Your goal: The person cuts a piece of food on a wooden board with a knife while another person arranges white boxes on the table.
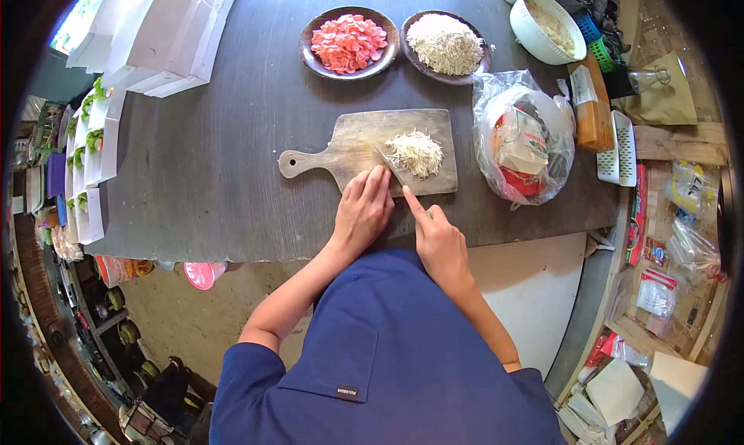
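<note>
A worn wooden cutting board [356, 135] with a round handle lies on the dark table. On its right half is a small heap of thin, pale shreds [417, 153]. My right hand [440, 239] grips a knife [394, 167], the index finger stretched along it; the handle is mostly hidden in the palm. The blade slants over the board, just left of the shreds. Beside the blade, my left hand [363, 208] rests at the board's near edge with its fingers bent and pressed together. Whatever lies under those fingertips is hidden.
Beyond the board stand a brown plate of pink slices [349, 43] and a plate of pale shreds [445, 45]. On the right are a plastic bag [524, 143], a white bowl [535, 38] and a grater [618, 149]. White boxes [167, 38] stand at left.
</note>
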The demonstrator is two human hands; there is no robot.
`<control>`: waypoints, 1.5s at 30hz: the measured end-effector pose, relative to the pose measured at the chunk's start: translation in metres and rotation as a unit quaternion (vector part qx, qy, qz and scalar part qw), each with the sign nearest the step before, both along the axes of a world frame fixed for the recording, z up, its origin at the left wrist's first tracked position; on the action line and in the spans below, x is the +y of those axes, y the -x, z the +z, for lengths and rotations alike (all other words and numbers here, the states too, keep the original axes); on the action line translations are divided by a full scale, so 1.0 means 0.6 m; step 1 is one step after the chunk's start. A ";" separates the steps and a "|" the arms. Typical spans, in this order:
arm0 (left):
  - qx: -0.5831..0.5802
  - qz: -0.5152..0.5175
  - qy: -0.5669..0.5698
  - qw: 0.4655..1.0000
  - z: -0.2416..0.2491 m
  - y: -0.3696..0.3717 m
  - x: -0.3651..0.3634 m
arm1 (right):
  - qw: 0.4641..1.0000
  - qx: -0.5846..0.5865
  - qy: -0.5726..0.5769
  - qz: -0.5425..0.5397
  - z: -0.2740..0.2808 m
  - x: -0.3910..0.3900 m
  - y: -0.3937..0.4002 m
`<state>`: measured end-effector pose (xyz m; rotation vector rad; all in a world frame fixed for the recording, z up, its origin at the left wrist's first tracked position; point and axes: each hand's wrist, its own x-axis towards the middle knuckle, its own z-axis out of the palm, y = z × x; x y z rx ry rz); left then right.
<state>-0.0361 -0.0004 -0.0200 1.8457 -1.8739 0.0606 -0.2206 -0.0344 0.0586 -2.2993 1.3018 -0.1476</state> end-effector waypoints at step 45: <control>0.048 -0.002 0.037 0.998 0.005 0.019 0.005 | 1.000 0.002 -0.015 -0.012 0.013 0.006 0.047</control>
